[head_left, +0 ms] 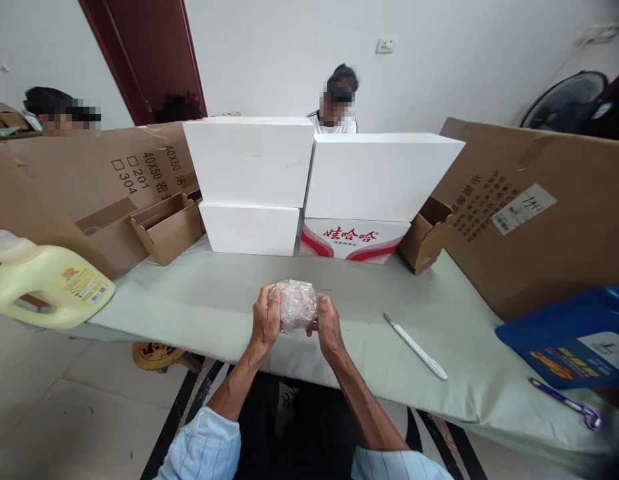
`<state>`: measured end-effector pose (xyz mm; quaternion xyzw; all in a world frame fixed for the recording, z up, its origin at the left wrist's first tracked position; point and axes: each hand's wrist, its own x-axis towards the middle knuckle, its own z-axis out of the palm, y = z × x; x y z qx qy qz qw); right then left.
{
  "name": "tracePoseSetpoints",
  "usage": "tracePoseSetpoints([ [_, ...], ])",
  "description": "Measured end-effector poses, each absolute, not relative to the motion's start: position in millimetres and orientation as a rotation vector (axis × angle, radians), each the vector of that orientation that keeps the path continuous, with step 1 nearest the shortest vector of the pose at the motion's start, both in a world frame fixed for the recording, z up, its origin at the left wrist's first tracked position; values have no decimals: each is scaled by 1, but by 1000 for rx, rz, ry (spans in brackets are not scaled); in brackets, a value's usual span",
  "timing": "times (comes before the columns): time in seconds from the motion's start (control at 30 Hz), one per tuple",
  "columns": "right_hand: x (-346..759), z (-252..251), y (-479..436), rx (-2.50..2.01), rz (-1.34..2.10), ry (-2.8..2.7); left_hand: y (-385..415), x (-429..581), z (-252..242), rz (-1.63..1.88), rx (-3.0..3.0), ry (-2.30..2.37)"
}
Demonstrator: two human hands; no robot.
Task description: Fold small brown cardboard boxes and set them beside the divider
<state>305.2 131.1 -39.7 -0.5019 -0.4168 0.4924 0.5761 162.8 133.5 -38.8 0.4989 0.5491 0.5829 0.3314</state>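
Between my two hands is a roundish bundle wrapped in clear plastic film, held just above the front part of the table. My left hand grips its left side, with the thumb lying along the film. On the right side, my right hand is closed on it, thumb up and fingers curled beneath. What lies inside the crinkled, shiny wrap cannot be made out. To the right of my right hand, a white-handled knife with a slim metal tip rests on the pale green tablecloth.
White boxes stand stacked at the back, beside a red-and-white carton. Small open cardboard boxes flank them. A yellow jug is at left; a blue container and purple tool at right. Two people sit beyond.
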Motion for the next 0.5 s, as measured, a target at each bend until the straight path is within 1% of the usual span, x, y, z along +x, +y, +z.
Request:
tracePoseSetpoints([
  [0.13, 326, -42, 143, -1244, 1231, -1075, 156, 153, -38, 1379, 1408, 1362],
  [0.23, 339, -42, 176, -1319, 1136, -985, 162, 148, -45, 1302, 1431, 1370],
  [0.37, 350, -41, 240, -1478, 985, -852, 144, 138, -68, 1156, 1527, 1406],
  [0.5, 347, -39, 288, -1590, 930, -848, 119, 122, -87, 1092, 1573, 1402],
])
